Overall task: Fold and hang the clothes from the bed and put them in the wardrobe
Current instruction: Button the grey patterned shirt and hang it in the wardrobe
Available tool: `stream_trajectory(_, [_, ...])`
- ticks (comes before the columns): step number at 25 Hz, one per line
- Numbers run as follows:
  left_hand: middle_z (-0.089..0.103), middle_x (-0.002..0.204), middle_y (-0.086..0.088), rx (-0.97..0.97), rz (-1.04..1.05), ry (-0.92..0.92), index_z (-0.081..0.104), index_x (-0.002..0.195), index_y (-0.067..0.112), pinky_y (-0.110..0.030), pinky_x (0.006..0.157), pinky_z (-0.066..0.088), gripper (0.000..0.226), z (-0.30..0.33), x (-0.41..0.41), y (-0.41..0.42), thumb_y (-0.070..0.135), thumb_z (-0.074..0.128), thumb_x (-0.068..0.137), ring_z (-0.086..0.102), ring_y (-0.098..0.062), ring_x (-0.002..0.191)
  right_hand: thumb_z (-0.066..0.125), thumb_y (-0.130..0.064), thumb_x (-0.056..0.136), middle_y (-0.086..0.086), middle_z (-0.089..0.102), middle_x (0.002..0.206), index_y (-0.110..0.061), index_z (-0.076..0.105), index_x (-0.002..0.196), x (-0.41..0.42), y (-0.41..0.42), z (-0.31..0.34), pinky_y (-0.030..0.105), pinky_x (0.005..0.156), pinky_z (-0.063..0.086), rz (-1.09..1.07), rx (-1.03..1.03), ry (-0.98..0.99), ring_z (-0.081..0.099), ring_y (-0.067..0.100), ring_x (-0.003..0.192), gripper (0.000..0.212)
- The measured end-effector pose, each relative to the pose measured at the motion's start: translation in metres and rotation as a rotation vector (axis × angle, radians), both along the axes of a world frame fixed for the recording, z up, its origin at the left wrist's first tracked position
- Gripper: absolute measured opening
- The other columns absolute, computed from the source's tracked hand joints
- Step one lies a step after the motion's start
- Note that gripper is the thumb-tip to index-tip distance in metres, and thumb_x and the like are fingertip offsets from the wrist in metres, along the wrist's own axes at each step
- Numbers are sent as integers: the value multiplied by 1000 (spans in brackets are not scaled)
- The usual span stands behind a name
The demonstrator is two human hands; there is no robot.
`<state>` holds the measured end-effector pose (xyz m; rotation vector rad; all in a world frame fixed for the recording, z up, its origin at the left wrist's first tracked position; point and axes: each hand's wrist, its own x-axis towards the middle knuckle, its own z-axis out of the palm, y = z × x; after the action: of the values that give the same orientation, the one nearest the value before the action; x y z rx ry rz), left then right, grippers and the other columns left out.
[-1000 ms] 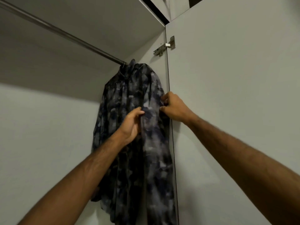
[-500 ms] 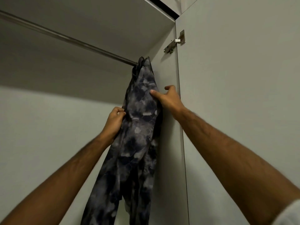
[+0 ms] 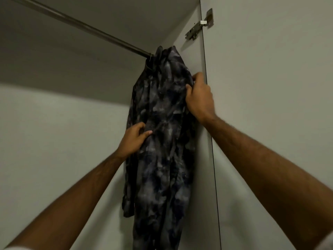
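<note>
The shirt [image 3: 162, 132], dark with a mottled grey pattern, hung at the far right end of the rail [image 3: 81, 27], right up against the side wall [image 3: 192, 56] of the wardrobe. Its collar was bunched at the top where a hanger hook [image 3: 150, 57] met the rail, and the fabric dropped straight down, out of the bottom of the view. Both arms were up and reaching in. The left hand [image 3: 134, 139] was on the front of the shirt about midway down, fingers [image 3: 146, 133] curled and pinching a fold of cloth. The right hand [image 3: 199, 98] was higher, at the shirt's right shoulder edge, thumb and fingers closed on the fabric there, knuckles close against the side wall. To the right stood the open door [image 3: 270, 105], pale and plain, with a metal hinge [image 3: 200, 27] at the top joining it to the wall. The back panel [image 3: 54, 141] of the wardrobe was pale behind the arms, with a darker band of shadow under the top.
</note>
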<state>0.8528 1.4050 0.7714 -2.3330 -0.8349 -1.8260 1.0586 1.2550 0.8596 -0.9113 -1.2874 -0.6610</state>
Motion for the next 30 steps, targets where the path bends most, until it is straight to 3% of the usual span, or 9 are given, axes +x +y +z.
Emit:
stream_trajectory(4, [71, 101, -12, -359, -315, -137, 64, 109, 13, -48, 98, 53, 45, -33, 39, 35, 54, 66, 89, 68, -31, 100, 49, -19, 100, 10, 56, 118, -14, 41, 133, 4, 1, -2, 52, 77, 55, -183, 0, -175, 61, 32, 93, 34])
stream_trajectory(7, [64, 130, -1, -427, -484, -79, 53, 136, 13, -24, 106, 47, 38, -71, 71, 36, 27, 60, 102, 60, -14, 121, 61, -25, 87, 13, 44, 136, -16, 36, 148, 12, 0, 7, 50, 89, 48, -732, 42, -410, 48, 34, 112, 67])
stream_trajectory(10, [61, 125, 10, -356, -561, -136, 49, 136, 15, -10, 98, 45, 40, -90, 91, 40, 9, 62, 99, 60, 13, 109, 43, -25, 87, 15, 47, 143, -9, 55, 135, -2, 3, 31, 51, 113, 32, -914, 104, -773, 42, 35, 131, 52])
stream_trajectory(12, [62, 121, 17, -357, -592, -150, 52, 129, 19, -8, 93, 46, 42, -91, 91, 43, 5, 69, 93, 60, 17, 105, 39, -33, 98, 18, 45, 148, -7, 54, 139, -9, 13, 43, 50, 120, 27, -980, -126, -871, 39, 36, 139, 50])
stream_trajectory(16, [66, 121, 27, -366, -637, -3, 50, 133, 29, -10, 98, 43, 66, -114, 86, 52, 6, 83, 80, 58, 10, 117, 31, -63, 101, 20, 13, 168, -11, 19, 161, 8, 38, 32, 54, 126, 5, -1202, -392, -945, 11, 38, 155, 81])
stream_trajectory(22, [72, 121, 16, -506, -710, 120, 61, 126, 21, -23, 98, 50, 60, -175, 62, 79, 24, 90, 74, 65, -6, 118, 18, -75, 96, 9, 0, 171, -26, 1, 164, 30, 57, -48, 58, 124, -9, -1086, -661, -1608, -3, 31, 157, 85])
stream_trajectory(25, [76, 112, 8, -602, -740, 65, 64, 119, 17, -23, 89, 53, 60, -197, 41, 85, 37, 91, 70, 70, -10, 108, 1, -75, 85, 9, 5, 171, -28, 8, 163, 38, 56, -62, 60, 121, -14, -1017, -685, -1669, 0, 31, 157, 91])
stream_trajectory(28, [72, 80, -4, -550, -586, -153, 65, 98, 21, -32, 57, 52, 26, -200, 22, 79, 41, 75, 86, 68, -18, 67, 33, -54, 95, 7, 19, 169, -26, 28, 160, 18, 58, -77, 60, 121, -12, -844, -696, -1706, 9, 28, 157, 71])
stream_trajectory(30, [64, 71, 0, -289, -415, -248, 62, 90, 27, -29, 52, 47, 11, -194, 5, 83, 34, 63, 98, 59, -13, 55, 53, -30, 94, 4, 26, 166, -26, 35, 157, -1, 68, -95, 57, 124, -9, -730, -864, -1698, 15, 25, 156, 65])
